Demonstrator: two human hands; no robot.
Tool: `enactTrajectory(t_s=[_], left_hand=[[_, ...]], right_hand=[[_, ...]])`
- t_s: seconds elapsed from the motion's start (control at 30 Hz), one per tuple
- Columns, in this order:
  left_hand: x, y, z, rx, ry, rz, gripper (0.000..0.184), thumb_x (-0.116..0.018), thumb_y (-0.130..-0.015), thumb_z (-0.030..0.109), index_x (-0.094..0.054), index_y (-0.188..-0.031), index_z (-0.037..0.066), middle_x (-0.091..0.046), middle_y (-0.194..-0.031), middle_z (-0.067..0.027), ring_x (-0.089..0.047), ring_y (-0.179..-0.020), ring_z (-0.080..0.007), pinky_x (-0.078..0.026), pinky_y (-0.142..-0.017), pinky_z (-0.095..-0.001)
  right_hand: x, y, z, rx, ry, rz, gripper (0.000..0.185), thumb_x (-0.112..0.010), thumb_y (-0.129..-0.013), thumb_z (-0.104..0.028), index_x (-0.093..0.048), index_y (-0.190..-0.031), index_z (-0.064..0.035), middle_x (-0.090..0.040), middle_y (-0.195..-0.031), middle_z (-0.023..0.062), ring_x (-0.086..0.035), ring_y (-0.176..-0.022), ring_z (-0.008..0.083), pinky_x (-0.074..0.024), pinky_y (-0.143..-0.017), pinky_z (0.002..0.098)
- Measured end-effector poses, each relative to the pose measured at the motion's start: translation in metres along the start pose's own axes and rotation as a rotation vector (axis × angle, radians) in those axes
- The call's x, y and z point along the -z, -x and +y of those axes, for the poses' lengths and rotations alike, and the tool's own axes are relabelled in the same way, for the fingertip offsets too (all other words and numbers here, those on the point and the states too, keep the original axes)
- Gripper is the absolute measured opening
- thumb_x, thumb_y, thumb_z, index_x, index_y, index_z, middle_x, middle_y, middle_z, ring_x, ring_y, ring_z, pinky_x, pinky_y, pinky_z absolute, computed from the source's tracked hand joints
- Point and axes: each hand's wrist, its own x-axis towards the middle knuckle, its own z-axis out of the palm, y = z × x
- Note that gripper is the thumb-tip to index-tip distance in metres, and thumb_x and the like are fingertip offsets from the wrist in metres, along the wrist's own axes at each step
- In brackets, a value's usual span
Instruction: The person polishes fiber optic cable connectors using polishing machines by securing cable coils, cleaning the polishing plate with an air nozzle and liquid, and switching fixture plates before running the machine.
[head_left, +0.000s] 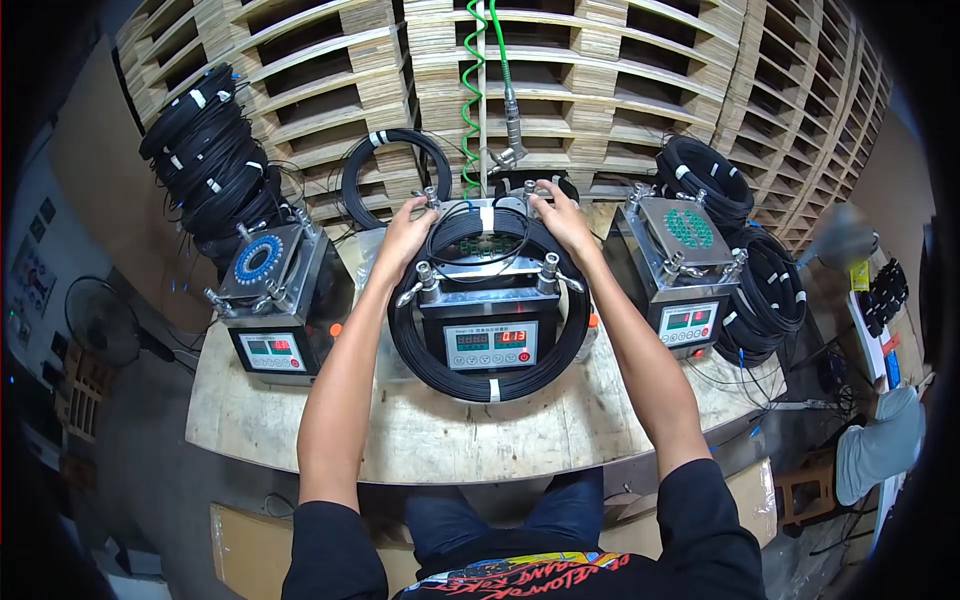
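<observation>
A machine with a metal top and a red-lit display (490, 342) stands in the middle of the wooden table. A large coil of black cable (405, 345), bound with white tape, lies around it. My left hand (405, 235) reaches to the back left corner of this machine, its fingers closed about a metal clamp (431, 196). At the back right corner, my right hand (563, 222) has its fingers on the matching clamp (531, 188). Two front clamps (424, 275) show between my arms. Cable loops partly cover the plate with green fittings (482, 246).
Similar machines stand left (275, 300) with a blue ring of fittings and right (680, 270) with green ones. Cable coils are piled at left (215, 165) and right (765, 295). A green air hose (505, 70) hangs before wooden pallets (560, 90). Another person's sleeve (885, 445) is at right.
</observation>
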Motion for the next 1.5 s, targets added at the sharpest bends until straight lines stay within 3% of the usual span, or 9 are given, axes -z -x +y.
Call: enactTrajectory(t_s=[0.13, 0.23, 0.4, 0.73, 0.83, 1.0, 1.13, 1.4, 1.5], left_hand=[[0.001, 0.005, 0.006, 0.03, 0.047, -0.017, 0.064, -0.067, -0.092, 0.029, -0.048, -0.146, 0.002, -0.069, -0.12, -0.0204, -0.066, -0.109, -0.0233, -0.047, -0.097, -0.0319], [0.001, -0.004, -0.001, 0.044, 0.098, -0.072, 0.065, -0.068, -0.093, 0.03, -0.046, -0.147, 0.002, -0.066, -0.126, -0.02, -0.064, -0.114, -0.0233, -0.046, -0.101, -0.0322], [-0.001, -0.001, -0.001, 0.015, 0.034, -0.02, 0.065, -0.067, -0.093, 0.034, -0.047, -0.147, 0.004, -0.06, -0.136, -0.0214, -0.058, -0.125, -0.0253, -0.042, -0.106, -0.032], [0.0, 0.001, 0.006, 0.068, -0.01, 0.013, 0.066, -0.068, -0.092, 0.032, -0.047, -0.148, 0.005, -0.063, -0.131, -0.0208, -0.06, -0.122, -0.0253, -0.043, -0.104, -0.0325], [0.002, 0.006, 0.013, 0.157, 0.123, -0.077, 0.066, -0.068, -0.092, 0.027, -0.045, -0.149, 0.005, -0.063, -0.132, -0.0209, -0.06, -0.121, -0.0249, -0.043, -0.103, -0.0322], [0.001, -0.004, -0.004, 0.016, 0.07, -0.046, 0.067, -0.067, -0.092, 0.025, -0.043, -0.151, 0.005, -0.061, -0.134, -0.0211, -0.06, -0.12, -0.0242, -0.045, -0.102, -0.0323], [0.0, 0.001, 0.004, 0.043, 0.059, -0.044, 0.067, -0.067, -0.092, 0.028, -0.043, -0.15, 0.005, -0.06, -0.134, -0.0212, -0.06, -0.119, -0.0248, -0.045, -0.103, -0.0321], [-0.001, 0.004, 0.006, 0.056, 0.016, 0.001, 0.066, -0.069, -0.091, 0.033, -0.046, -0.146, 0.004, -0.065, -0.126, -0.0199, -0.062, -0.115, -0.023, -0.046, -0.099, -0.0318], [0.0, 0.002, 0.003, 0.08, 0.087, -0.014, 0.065, -0.069, -0.091, 0.029, -0.046, -0.147, 0.004, -0.066, -0.123, -0.0191, -0.064, -0.112, -0.0218, -0.048, -0.096, -0.0317]], right_hand=[[-0.003, -0.001, 0.001, 0.018, -0.009, 0.051, 0.06, -0.062, -0.096, -0.039, -0.048, -0.145, -0.0064, -0.071, -0.114, 0.0239, -0.07, -0.104, 0.0306, -0.0501, -0.095, 0.0377], [0.0, 0.003, -0.008, -0.099, -0.038, 0.031, 0.061, -0.062, -0.095, -0.042, -0.05, -0.144, -0.0064, -0.071, -0.113, 0.0248, -0.07, -0.105, 0.0313, -0.0497, -0.096, 0.0382], [0.0, -0.001, -0.003, -0.054, 0.129, 0.089, 0.062, -0.06, -0.095, -0.048, -0.055, -0.14, -0.0054, -0.068, -0.119, 0.028, -0.065, -0.117, 0.0357, -0.0473, -0.101, 0.0378], [-0.001, -0.001, 0.001, -0.033, -0.087, -0.022, 0.062, -0.064, -0.096, -0.039, -0.049, -0.144, -0.0043, -0.068, -0.122, 0.0247, -0.067, -0.111, 0.0319, -0.049, -0.098, 0.0382], [-0.001, -0.005, 0.004, -0.077, -0.065, -0.001, 0.064, -0.064, -0.095, -0.04, -0.048, -0.145, -0.0048, -0.068, -0.119, 0.0254, -0.068, -0.106, 0.032, -0.0499, -0.096, 0.0388], [-0.003, -0.002, 0.003, -0.048, 0.06, 0.081, 0.065, -0.064, -0.093, -0.046, -0.052, -0.143, -0.0053, -0.067, -0.12, 0.0279, -0.067, -0.112, 0.0381, -0.0487, -0.099, 0.0411], [0.0, -0.003, -0.001, -0.072, 0.144, 0.063, 0.066, -0.063, -0.093, -0.048, -0.052, -0.142, -0.0053, -0.067, -0.122, 0.0284, -0.065, -0.115, 0.0402, -0.0477, -0.101, 0.0422], [-0.002, -0.001, 0.001, -0.013, -0.068, -0.006, 0.067, -0.065, -0.095, -0.038, -0.044, -0.148, -0.0037, -0.071, -0.113, 0.0216, -0.07, -0.098, 0.0243, -0.0504, -0.093, 0.0352], [-0.006, -0.003, 0.006, 0.036, -0.097, 0.059, 0.067, -0.066, -0.095, -0.038, -0.043, -0.149, -0.0056, -0.071, -0.111, 0.0212, -0.07, -0.097, 0.0252, -0.0506, -0.093, 0.0361]])
